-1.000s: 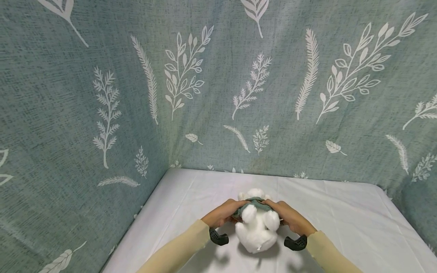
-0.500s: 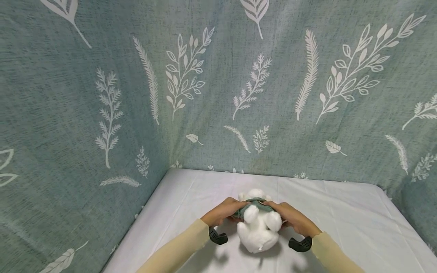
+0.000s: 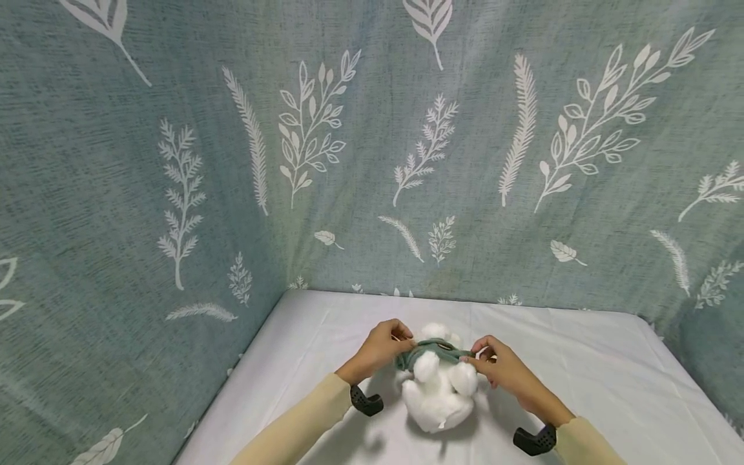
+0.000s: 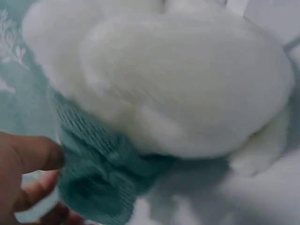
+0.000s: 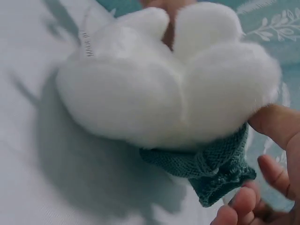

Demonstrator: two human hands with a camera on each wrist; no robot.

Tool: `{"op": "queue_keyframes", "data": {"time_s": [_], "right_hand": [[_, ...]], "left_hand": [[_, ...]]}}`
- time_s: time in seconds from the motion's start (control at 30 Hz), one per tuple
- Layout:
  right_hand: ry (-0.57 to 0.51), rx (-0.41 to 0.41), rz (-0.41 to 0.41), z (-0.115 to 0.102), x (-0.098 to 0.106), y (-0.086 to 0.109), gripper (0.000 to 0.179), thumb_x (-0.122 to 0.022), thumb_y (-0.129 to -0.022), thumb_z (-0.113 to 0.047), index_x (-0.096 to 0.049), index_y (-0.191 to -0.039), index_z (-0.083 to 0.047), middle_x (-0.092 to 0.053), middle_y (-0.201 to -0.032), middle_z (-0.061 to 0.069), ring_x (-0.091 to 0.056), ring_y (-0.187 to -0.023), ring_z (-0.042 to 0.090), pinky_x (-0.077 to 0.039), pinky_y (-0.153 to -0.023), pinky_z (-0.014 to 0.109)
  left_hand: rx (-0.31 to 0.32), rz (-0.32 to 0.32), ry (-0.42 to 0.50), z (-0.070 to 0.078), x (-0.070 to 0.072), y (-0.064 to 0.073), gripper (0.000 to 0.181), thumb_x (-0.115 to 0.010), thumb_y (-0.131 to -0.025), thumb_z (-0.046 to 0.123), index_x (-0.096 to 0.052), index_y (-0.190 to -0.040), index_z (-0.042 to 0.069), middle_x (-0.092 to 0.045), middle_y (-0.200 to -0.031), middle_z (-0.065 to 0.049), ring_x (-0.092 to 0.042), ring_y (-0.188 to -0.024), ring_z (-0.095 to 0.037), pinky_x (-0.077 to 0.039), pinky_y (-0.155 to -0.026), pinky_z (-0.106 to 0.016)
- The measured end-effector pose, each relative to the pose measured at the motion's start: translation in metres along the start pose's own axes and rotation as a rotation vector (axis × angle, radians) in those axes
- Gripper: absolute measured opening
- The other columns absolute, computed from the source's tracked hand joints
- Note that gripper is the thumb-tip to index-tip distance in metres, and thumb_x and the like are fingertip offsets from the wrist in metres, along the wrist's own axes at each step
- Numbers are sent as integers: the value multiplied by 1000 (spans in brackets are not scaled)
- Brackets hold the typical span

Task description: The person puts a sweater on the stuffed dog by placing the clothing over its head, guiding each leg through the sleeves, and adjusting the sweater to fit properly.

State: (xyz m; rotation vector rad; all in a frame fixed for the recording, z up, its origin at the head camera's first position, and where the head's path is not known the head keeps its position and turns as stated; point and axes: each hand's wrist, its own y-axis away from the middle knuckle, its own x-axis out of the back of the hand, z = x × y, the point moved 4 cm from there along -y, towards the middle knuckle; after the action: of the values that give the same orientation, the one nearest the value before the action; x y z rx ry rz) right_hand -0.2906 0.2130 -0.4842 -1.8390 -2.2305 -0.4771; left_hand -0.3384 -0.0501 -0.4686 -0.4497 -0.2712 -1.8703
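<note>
Print on a small white tag (image 5: 86, 44) shows in the right wrist view alone; from the head camera that tag is only a pale speck at the near end of the white plush toy (image 3: 438, 407). The toy lies on the white-covered table (image 3: 325, 336), between the person's two hands, with a green knit garment (image 3: 436, 349) around it and two stubby limbs raised. The head view takes in the toy's rounded far end beyond the knit, while each wrist view looks along a flank and shows an open cuff that cannot be made out from above.

Both forearms, in cream sleeves (image 3: 296, 420), slant forward and inward, a black wrist piece (image 3: 366, 402) on each. The left hand (image 3: 380, 349) arches with its thumb against the knit and its other fingers bent beside the cuff. The right hand (image 3: 506, 374) mirrors it: thumb at the knit's upper edge by a plush limb, index finger apart from the thumb, other fingertips below at the cuff. With the left wrist view blurred, I cannot tell whether either hand pinches the knit or merely touches it.
</note>
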Motion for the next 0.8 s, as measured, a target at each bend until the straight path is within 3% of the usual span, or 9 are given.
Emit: {"op": "queue_keyframes", "data": {"time_s": [0.13,0.33,0.43,0.6,0.7,0.8], "right_hand": [[-3,49,-51,-2,-1,4,38,-75,-95,-40,-62,-109,-7,-61,-94,7,-49,-70,17,-47,-58,33],[-9,67,-115,-4,-4,4,37,-69,-99,-39,-68,-118,-7,-64,-92,7,-52,-70,18,-49,-61,35],[-5,66,-148,-4,-4,6,33,-66,-102,-34,-68,-121,-7,-64,-93,7,-53,-72,19,-50,-61,36],[21,134,-194,-4,-6,7,29,-64,-97,-10,-66,-125,-5,-65,-111,8,-54,-76,19,-49,-59,33],[42,166,-185,-3,-7,7,31,-64,-95,-8,-66,-126,-4,-65,-108,9,-53,-73,18,-48,-57,32],[63,146,-157,0,-7,6,26,-65,-99,-14,-68,-123,-4,-65,-99,7,-52,-68,16,-47,-56,31]], "left_hand": [[-194,-18,-92,28,-1,1,11,-71,-100,29,-69,-103,19,-65,-94,4,-62,-85,-15,-52,-71,-33],[-529,-235,-316,62,-20,9,20,-73,-97,39,-74,-106,21,-65,-96,13,-58,-82,-3,-51,-72,-21],[-637,-294,-483,69,-32,15,28,-77,-93,42,-76,-109,19,-65,-99,14,-54,-87,1,-47,-77,-15],[-770,-254,-797,72,-45,23,34,-82,-88,47,-76,-109,21,-65,-98,13,-51,-90,-1,-40,-81,-15],[-820,-201,-952,72,-52,27,36,-78,-90,50,-77,-114,23,-65,-98,13,-51,-89,-4,-40,-78,-19],[-839,-162,-1051,70,-57,30,41,-70,-94,55,-76,-123,26,-66,-101,12,-53,-93,-7,-39,-76,-22]]}}
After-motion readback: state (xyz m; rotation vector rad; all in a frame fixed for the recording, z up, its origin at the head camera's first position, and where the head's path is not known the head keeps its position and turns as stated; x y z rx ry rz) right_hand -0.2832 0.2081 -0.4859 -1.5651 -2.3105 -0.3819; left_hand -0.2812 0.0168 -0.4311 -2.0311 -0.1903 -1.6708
